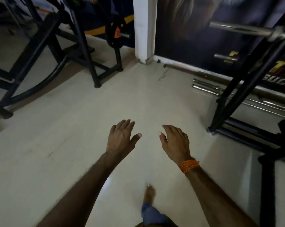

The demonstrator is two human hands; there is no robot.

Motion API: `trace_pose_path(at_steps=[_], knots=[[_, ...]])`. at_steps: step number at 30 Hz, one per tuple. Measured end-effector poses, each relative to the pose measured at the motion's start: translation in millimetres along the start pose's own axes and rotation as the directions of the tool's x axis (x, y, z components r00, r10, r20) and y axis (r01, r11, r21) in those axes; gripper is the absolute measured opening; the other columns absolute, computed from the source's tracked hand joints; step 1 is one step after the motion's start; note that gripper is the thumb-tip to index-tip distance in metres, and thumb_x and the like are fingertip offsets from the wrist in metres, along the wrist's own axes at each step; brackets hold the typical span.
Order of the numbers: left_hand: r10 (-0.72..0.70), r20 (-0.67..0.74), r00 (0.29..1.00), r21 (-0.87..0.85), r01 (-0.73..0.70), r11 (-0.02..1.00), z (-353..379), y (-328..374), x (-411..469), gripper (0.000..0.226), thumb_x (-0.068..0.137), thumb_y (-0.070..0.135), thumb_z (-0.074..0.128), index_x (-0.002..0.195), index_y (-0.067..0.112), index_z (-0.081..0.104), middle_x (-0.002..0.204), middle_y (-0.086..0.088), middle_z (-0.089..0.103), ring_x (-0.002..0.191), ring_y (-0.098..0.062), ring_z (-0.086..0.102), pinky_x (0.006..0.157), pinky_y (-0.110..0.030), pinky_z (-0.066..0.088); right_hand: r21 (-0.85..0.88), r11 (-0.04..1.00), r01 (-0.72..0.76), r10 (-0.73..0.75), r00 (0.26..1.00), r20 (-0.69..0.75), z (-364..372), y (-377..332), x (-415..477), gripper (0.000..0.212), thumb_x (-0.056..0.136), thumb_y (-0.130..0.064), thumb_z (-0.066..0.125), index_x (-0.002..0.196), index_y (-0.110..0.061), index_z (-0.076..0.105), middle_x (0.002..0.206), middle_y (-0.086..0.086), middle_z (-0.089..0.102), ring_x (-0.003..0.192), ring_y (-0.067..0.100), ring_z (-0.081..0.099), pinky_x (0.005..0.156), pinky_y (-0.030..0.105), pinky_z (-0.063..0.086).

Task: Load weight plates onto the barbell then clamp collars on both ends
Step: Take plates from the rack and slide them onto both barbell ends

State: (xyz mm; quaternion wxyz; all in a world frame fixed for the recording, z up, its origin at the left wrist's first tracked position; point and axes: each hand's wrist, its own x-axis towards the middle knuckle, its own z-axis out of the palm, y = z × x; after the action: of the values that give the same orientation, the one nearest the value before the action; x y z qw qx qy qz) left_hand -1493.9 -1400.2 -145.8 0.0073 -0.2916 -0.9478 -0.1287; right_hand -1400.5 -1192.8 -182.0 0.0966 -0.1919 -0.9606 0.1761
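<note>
My left hand [121, 136] and my right hand [175, 141] hover palm-down over the pale floor, fingers spread, holding nothing. An orange thread band is around my right wrist. A chrome barbell [240, 29] rests high on a black rack [246, 76] at the upper right, its bare sleeve end pointing left. A black weight plate with an orange hub [114, 34] hangs on a machine peg at the upper middle, far from both hands. No collar is visible.
Black machine frames [48, 51] fill the upper left. A white pillar [144, 28] stands at the back. Several loose chrome bars [209, 86] lie along the dark wall at the right. My bare foot [149, 194] is on the floor below my hands.
</note>
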Motion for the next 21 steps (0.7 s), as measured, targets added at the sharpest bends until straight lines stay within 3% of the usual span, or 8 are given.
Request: trace_pose_path(at_steps=[4,8,14,21], knots=[[-0.004,0.014,1.000,0.017,0.003,1.000,1.0,-29.3,105.1,0.083,0.091,0.070,0.023,0.143,0.014,0.054,0.150,-0.008,0.054,0.143,-0.029,0.045,0.113,-0.046,0.037,0.009,1.000,0.003,-0.003,1.000,0.021,12.5,-6.3,110.6,0.048,0.102,-0.046,0.041,0.138,-0.018,0.058,0.139,0.004,0.062,0.130,0.026,0.054,0.104,0.046,0.043],[0.000,0.019,1.000,0.001,0.000,1.000,-5.1,-50.3,215.8,0.070,0.098,0.063,0.038,0.147,0.014,0.050,0.153,-0.008,0.050,0.145,-0.028,0.041,0.115,-0.046,0.034,-0.006,1.000,-0.021,0.021,1.000,0.017,8.9,-6.7,220.6,0.045,0.104,-0.043,0.045,0.140,-0.019,0.056,0.142,0.003,0.060,0.132,0.025,0.052,0.105,0.044,0.041],[0.130,0.047,0.990,0.001,-0.130,0.992,18.9,-68.4,393.3,0.076,0.096,0.068,0.029,0.146,0.015,0.050,0.153,-0.007,0.051,0.144,-0.028,0.042,0.114,-0.046,0.036,-0.047,0.994,-0.096,0.094,0.995,-0.038,26.1,13.8,368.8,0.044,0.103,-0.043,0.046,0.138,-0.019,0.057,0.138,0.004,0.063,0.128,0.027,0.056,0.101,0.045,0.045],[0.309,0.136,0.941,-0.067,-0.303,0.951,48.4,-90.2,593.0,0.081,0.091,0.069,0.024,0.142,0.013,0.056,0.146,-0.009,0.057,0.140,-0.030,0.048,0.111,-0.048,0.040,-0.062,0.954,-0.294,0.287,0.953,-0.097,46.2,35.3,516.3,0.051,0.100,-0.048,0.039,0.135,-0.018,0.059,0.134,0.005,0.065,0.123,0.028,0.059,0.099,0.044,0.048]])
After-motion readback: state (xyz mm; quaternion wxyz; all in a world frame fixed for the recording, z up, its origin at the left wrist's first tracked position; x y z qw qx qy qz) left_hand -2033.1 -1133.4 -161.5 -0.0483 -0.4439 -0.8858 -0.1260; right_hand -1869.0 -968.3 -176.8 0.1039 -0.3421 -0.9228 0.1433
